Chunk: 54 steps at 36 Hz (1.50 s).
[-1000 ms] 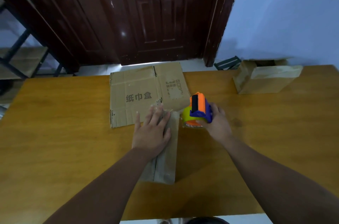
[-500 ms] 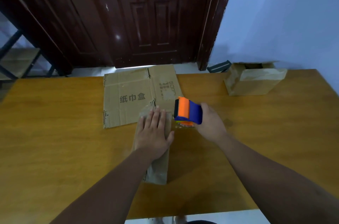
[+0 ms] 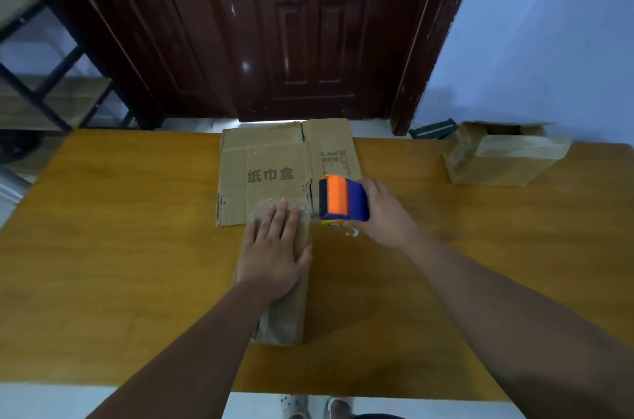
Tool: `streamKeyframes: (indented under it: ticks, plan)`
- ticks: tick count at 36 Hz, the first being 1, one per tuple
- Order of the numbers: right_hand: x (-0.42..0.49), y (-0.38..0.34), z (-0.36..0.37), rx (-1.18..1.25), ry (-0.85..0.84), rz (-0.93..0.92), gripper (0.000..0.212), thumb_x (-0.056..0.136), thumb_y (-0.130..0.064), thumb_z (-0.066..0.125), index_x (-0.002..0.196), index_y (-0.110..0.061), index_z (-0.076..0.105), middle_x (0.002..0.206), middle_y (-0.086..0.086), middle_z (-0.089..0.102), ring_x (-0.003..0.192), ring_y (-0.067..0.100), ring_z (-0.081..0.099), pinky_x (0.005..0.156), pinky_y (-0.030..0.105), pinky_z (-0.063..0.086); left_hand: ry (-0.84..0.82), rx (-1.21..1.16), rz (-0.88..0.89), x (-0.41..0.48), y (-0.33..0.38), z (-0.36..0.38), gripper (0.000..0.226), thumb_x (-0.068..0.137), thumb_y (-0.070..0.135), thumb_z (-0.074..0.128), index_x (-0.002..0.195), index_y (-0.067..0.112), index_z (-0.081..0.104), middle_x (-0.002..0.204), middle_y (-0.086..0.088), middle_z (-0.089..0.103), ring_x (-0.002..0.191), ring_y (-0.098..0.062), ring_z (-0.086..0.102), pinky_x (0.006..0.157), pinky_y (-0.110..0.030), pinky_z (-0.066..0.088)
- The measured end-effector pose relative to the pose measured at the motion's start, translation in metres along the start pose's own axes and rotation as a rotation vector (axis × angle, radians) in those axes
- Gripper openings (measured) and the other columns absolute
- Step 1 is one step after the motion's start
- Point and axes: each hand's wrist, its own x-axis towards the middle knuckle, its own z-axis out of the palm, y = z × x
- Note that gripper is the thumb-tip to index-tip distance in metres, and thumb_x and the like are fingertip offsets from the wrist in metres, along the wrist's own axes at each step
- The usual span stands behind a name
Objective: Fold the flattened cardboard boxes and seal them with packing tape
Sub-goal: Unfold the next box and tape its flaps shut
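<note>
On the wooden worktop [image 3: 120,264], the folded box [image 3: 284,319] lies near the middle under the flat, spread left hand [image 3: 274,253]. The right hand [image 3: 386,214] grips the tape dispenser [image 3: 343,199] at the box's far end. If the box slips, the tape [image 3: 350,232] may wrinkle or miss the seam.

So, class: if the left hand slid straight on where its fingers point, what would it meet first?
Probably the flat cardboard just beyond the box; the left hand lies flat on it, pointing there. Depth is unclear.

A plain room of a home: dark panelled wooden door [image 3: 302,34], pale blue wall [image 3: 549,41], wooden table [image 3: 103,247]
</note>
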Motion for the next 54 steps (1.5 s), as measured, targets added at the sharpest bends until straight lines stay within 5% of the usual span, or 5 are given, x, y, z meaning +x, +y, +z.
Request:
streamKeyframes:
  ticks: [14,23,30,44,54]
  plan:
    - [-0.006,0.009,0.007,-0.022,-0.082,0.100,0.044,0.088,-0.013,0.058,0.127,-0.015,0.038,0.114,0.009,0.053,0.083,0.025,0.057,0.069,0.041,0.050,-0.043,0.044,-0.045,-0.001,0.003,0.002,0.077,0.082,0.066,0.001,0.150,0.031,-0.010,0.159,0.006,-0.013,0.147,-0.012,-0.008,0.112,-0.055,0.004]
    - [-0.020,0.041,0.006,-0.276,-0.107,0.362,0.047,0.087,-0.001,0.054,0.128,-0.013,0.034,0.123,0.012,0.044,0.097,0.032,0.058,0.075,0.044,0.052,-0.058,0.040,-0.038,-0.002,0.003,-0.001,0.078,0.082,0.065,0.001,0.151,0.030,-0.009,0.160,0.006,-0.013,0.146,-0.013,-0.010,0.113,-0.054,0.004]
    - [-0.028,0.043,0.003,-0.287,-0.073,0.295,0.050,0.084,0.000,0.055,0.128,-0.011,0.036,0.117,0.013,0.043,0.099,0.030,0.050,0.071,0.037,0.046,-0.038,0.008,-0.030,-0.002,0.002,0.001,0.077,0.083,0.066,0.005,0.150,0.031,-0.011,0.160,0.007,-0.010,0.146,-0.012,-0.009,0.114,-0.054,0.001]
    - [-0.026,0.013,-0.012,-0.503,-0.070,0.115,0.063,0.076,-0.040,0.066,0.130,-0.031,0.036,0.100,0.001,0.048,0.088,0.017,0.050,0.073,0.031,0.043,0.004,0.017,-0.004,-0.001,0.002,0.002,0.077,0.084,0.066,0.007,0.150,0.030,-0.011,0.161,0.003,-0.007,0.146,-0.013,-0.011,0.112,-0.043,-0.013]
    - [-0.014,-0.009,-0.022,-0.684,-0.150,0.085,0.080,0.084,-0.041,0.056,0.147,-0.044,0.007,0.112,0.005,0.052,0.100,0.024,0.051,0.070,0.032,0.033,-0.028,0.021,0.032,0.001,0.009,-0.002,0.062,0.091,0.057,0.017,0.139,0.054,-0.023,0.160,-0.010,-0.006,0.146,-0.030,-0.009,0.113,-0.058,-0.002]
